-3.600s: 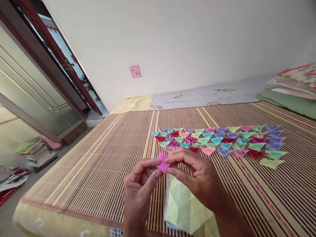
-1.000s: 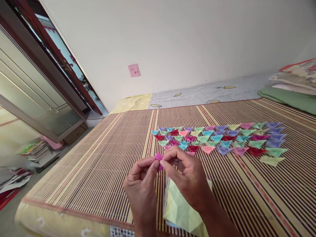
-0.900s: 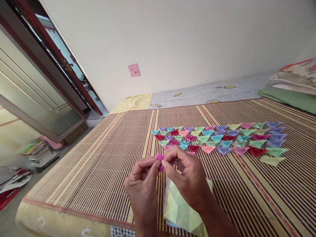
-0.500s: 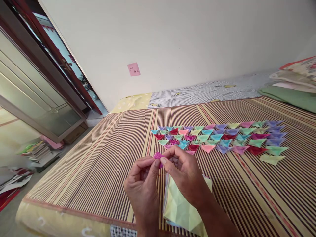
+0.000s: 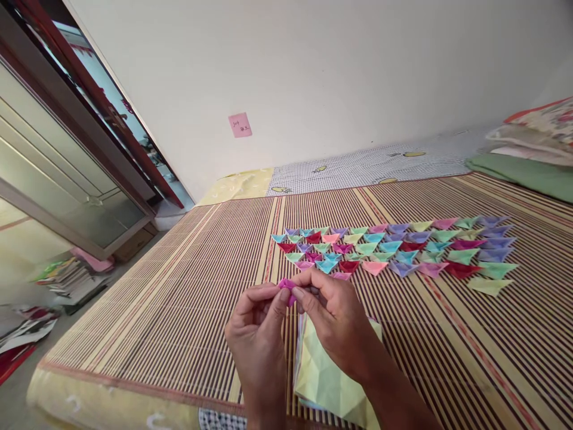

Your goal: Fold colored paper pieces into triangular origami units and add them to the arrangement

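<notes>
Over on your left, the door (image 5: 67,161) stands beyond the mat (image 5: 174,310), with a stack of books (image 5: 67,276) on the floor near it. Coming right, there's the pink note (image 5: 240,125) up on the wall, and here's your left hand (image 5: 259,334), thumb and index finger closed in a pinch on the near left side of the magenta paper (image 5: 286,285), the other fingers curled in behind. That little folded piece sits between your two sets of fingertips, above the mat, one blunt corner pointing away from you towards the wall and a bit more peeking out below your thumbs. Its long axis you can't tell, with so much under your fingers. Your right hand (image 5: 338,319) pinches the right side, thumb against index, the thumbs nearly meeting. Under that wrist lie the yellow sheets (image 5: 329,373), a pile partly hidden by your forearm. Beyond and to the right, the small folded papers (image 5: 390,246) spread in rows across the mat, and far right, the green cloth (image 5: 523,173) lies under other folded fabric.
</notes>
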A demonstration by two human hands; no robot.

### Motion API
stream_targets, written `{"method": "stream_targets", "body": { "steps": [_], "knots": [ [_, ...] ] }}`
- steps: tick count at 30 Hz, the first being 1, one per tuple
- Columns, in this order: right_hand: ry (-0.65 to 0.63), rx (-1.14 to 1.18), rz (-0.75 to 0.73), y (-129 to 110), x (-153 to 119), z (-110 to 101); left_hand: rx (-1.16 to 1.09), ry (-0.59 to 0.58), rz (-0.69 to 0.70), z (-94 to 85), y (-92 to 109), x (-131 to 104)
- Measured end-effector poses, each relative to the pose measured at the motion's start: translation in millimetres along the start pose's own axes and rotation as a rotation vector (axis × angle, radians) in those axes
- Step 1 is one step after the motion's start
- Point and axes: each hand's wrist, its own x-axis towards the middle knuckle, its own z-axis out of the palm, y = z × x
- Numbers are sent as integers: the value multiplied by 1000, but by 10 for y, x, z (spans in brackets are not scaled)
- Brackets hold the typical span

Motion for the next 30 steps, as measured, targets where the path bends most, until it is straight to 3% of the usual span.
{"method": "stream_targets", "body": {
  "steps": [9, 15, 23, 25, 30],
  "knots": [
    [10, 57, 105, 4, 38, -58, -145, 24, -174, -10, 23, 33],
    [-20, -43, 60, -23, 37, -79, -106, -101, -232, -5, 31, 54],
    [-166, -171, 50, -39, -6, -184, -37, -320, -307, -149, 93, 92],
    [-170, -154, 59, -36, -4, -185, -46, -313, -312, -138, 103, 91],
    [-145, -76, 77, -30, 14, -130, -203, -140, -302, -12, 91, 54]
  ]
}}
